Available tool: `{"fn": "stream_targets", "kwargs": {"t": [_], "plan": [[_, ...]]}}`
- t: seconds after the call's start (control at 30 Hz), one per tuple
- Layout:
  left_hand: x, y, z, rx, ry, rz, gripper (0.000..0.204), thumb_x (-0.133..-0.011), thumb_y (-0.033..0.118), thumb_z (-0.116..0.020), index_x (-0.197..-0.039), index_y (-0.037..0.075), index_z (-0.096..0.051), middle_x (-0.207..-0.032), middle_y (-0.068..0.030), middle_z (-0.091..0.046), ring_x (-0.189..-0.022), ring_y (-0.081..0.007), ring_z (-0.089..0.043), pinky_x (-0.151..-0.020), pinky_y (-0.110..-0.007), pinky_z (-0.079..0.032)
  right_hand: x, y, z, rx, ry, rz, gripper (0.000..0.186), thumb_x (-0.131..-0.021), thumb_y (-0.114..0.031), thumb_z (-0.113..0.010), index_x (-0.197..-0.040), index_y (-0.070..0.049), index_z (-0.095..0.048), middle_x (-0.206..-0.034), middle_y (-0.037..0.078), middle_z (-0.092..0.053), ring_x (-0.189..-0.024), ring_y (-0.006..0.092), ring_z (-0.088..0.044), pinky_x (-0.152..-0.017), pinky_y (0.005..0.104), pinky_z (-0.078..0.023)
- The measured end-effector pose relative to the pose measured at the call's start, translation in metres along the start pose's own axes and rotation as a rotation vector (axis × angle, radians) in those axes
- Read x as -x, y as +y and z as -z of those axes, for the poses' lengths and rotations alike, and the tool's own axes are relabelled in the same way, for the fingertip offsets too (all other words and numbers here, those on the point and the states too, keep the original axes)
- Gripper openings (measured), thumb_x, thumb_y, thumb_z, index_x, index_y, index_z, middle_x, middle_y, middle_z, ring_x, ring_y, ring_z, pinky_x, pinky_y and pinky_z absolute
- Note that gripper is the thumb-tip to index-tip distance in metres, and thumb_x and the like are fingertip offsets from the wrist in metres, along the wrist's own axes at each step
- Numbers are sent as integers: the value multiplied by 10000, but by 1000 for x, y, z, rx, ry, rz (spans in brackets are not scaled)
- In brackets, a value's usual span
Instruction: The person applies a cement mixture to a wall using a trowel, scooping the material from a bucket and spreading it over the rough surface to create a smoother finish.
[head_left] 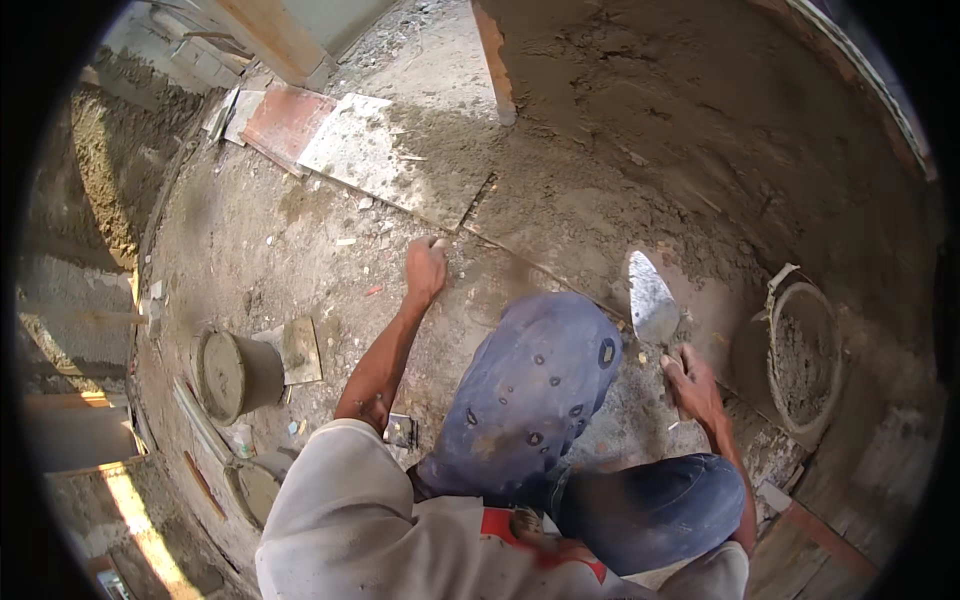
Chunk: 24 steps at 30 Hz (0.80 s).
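Observation:
My right hand is closed round the handle of a pointed trowel, its blade flat and smeared with grey mortar, pointing away from me. My left hand reaches forward with the fingers curled in, close to the near corner of a pale, mortar-spattered board. Whatever those fingers hold, if anything, is hidden. Between my two arms rises my bent knee in stained blue trousers. Right of the trowel stands a bucket of grey mortar, dried mortar caked on its rim.
A reddish board continues the strip on the floor. Freshly plastered wall curves along the right. At left stand a mortar-filled bucket and another bucket, partly behind my sleeve. A wooden post rises at the back.

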<state>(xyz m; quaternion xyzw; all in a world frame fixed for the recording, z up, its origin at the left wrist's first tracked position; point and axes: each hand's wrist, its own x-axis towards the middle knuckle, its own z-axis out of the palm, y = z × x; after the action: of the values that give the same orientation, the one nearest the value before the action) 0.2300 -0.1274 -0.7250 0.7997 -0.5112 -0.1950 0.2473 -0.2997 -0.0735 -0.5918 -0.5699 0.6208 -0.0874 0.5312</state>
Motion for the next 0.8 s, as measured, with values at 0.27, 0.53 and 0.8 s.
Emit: {"fn": "stream_targets", "kwargs": {"t": [0.27,0.53,0.8], "plan": [[45,-144,-8,-133,354,8,567,-998,300,-609,-1449,-7,-458,-1505,-243,-448,-1427,-409,-379,-1197,-534,-256,-168,-192,-86,264,-436,4,494,-1067,-377,-494,-1342,33,-526,-699,31,-571,-524,142,-561,-451,325,-498],[39,-133,0,-71,319,138,620,-983,353,-626,-1464,17,-426,-1530,-201,-421,-1441,-400,-353,-1198,-545,-216,-305,-253,-298,35,-329,170,390,-1019,-273,-565,-1203,70,-559,-806,133,-620,-539,181,-611,-438,335,-496],[37,-133,1,-61,302,158,608,-985,354,-613,-1458,16,-437,-1519,-207,-430,-1429,-404,-364,-1191,-548,-219,-388,-284,-296,-688,169,-56,200,-1022,-219,-583,-1060,-43,-495,-692,23,-503,-483,125,-462,-375,292,-338]]}}
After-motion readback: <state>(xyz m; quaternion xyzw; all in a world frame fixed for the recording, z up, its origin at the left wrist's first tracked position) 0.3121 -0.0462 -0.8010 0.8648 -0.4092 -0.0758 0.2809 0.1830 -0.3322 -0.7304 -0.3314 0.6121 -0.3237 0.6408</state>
